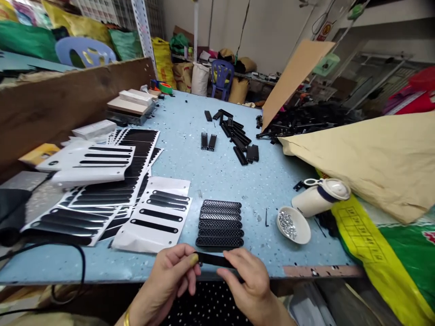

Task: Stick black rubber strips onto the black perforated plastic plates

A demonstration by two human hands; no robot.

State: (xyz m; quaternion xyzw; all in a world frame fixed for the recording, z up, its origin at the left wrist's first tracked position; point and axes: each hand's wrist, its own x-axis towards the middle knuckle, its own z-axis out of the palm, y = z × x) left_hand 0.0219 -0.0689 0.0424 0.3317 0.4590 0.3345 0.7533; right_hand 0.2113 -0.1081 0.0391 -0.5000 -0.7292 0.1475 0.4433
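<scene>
Holding a thin black strip (pixel 213 260) at the near edge of the blue table (pixel 190 163), the left hand (pixel 170 276) pinches one end with thumb and fingers shut on it. The right hand (pixel 249 280) curls its fingers closed over the other end. Just past the strip sits a neat stack of black mesh grilles (pixel 220 222). White sheets of black stickers (pixel 154 219) lie to the left. A small white bowl of shiny bits (pixel 292 224) rests to the right, beside a tipped white bottle (pixel 319 195). To do this well, I think both hands should keep the strip flat and straight, with gentle, even pinches.
</scene>
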